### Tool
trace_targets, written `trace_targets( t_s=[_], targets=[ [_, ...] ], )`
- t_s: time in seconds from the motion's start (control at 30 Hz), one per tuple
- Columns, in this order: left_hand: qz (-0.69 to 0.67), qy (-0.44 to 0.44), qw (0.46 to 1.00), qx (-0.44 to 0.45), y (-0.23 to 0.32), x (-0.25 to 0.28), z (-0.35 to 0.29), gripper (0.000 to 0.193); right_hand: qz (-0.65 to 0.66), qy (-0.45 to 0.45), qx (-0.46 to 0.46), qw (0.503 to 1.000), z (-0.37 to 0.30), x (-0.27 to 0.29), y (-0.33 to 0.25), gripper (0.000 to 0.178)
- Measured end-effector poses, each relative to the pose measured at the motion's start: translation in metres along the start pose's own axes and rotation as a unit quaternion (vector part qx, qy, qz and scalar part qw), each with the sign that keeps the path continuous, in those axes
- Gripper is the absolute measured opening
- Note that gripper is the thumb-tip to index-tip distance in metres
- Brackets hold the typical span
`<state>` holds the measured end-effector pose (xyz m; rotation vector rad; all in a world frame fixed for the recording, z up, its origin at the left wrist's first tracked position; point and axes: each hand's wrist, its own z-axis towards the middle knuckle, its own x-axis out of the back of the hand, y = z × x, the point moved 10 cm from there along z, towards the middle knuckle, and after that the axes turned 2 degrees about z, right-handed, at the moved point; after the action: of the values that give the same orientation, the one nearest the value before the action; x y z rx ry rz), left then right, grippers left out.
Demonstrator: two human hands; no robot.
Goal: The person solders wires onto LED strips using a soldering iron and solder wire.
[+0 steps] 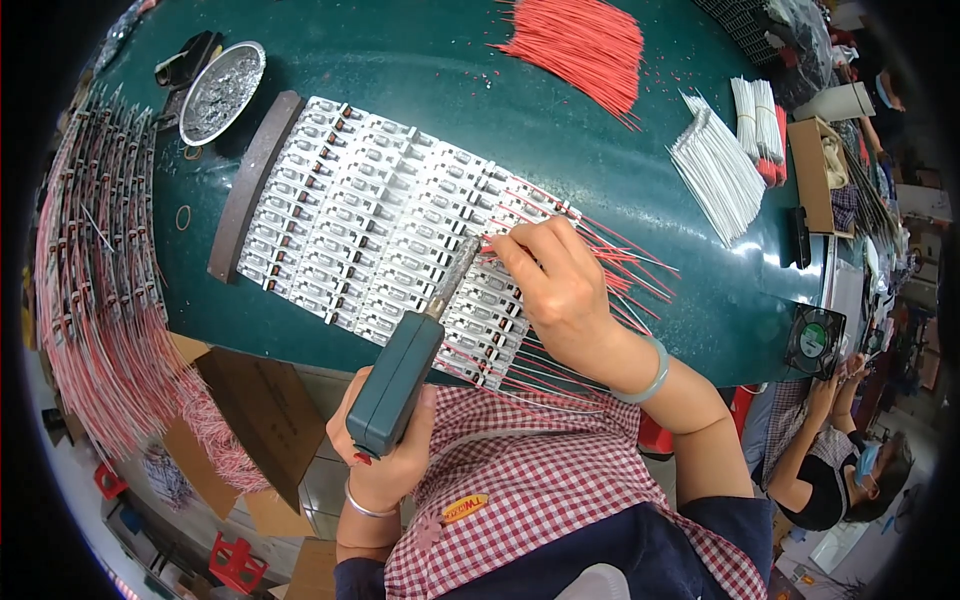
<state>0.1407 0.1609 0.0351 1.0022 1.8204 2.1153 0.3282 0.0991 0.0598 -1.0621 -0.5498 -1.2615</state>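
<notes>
My left hand (380, 455) is wrapped round the handle of a dark green soldering gun (400, 375). The gun's metal tip reaches up to the middle of a white panel of small circuit boards (365, 225), which lies on the green table. Right by that tip, the thumb and forefinger of my right hand (560, 285) pinch a thin red wire (487, 246). Under and beside the right hand, several red and white wires (630, 262) stick out from the panel's right part toward the right. Small dark and silver parts sit in rows across the boards.
A dark bar (255, 190) borders the panel's left end. Beyond it stands a metal bowl (222, 93) of silvery scraps. Red wires (575, 45) and white wires (715, 165) lie in piles farther back. Wired boards (110, 250) hang at the left. A small fan (813, 340) and a co-worker (840, 465) are at right.
</notes>
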Motion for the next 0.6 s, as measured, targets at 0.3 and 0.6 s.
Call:
trace_targets(
  t_s=[0.3, 0.6],
  targets=[
    [-0.008, 0.029, 0.999, 0.02, -0.009, 0.007, -0.009, 0.02, -0.015, -0.015, 0.021, 1.0, -0.005, -0.004, -0.001, 0.032],
    [-0.01, 0.026, 1.0, -0.006, -0.001, 0.002, -0.002, 0.019, -0.016, -0.009, -0.001, 1.0, -0.001, -0.002, -0.002, 0.034]
  ],
)
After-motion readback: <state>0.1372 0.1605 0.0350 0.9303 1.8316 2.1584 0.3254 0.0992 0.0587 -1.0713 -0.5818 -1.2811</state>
